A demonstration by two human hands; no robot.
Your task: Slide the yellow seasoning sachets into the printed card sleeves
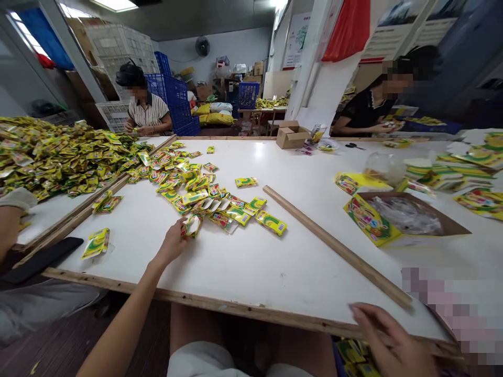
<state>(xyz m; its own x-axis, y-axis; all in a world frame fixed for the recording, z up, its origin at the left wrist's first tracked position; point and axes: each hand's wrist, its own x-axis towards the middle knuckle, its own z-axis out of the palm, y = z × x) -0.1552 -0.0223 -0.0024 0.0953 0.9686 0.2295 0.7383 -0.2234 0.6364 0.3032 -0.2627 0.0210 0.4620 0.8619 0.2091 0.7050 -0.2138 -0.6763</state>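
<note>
My left hand (173, 245) is closed on a small yellow-and-green box (192, 226) with an open white end, at the near edge of the loose pile. Several similar small boxes (196, 196) lie scattered just beyond it, and some show open white ends. My right hand (393, 340) is over the front right edge of the table, its fingers loosely bent and apart, with nothing visible in them. Below it, beside my leg, a blue crate holds several yellow boxes (356, 356).
A wooden strip (334, 246) lies across the white table (259, 277). To the right stands an open display carton (369, 220) with clear plastic inside. A large heap of yellow packets (70, 157) fills the left, behind a wooden divider (78, 214). Co-workers sit across the table and at left.
</note>
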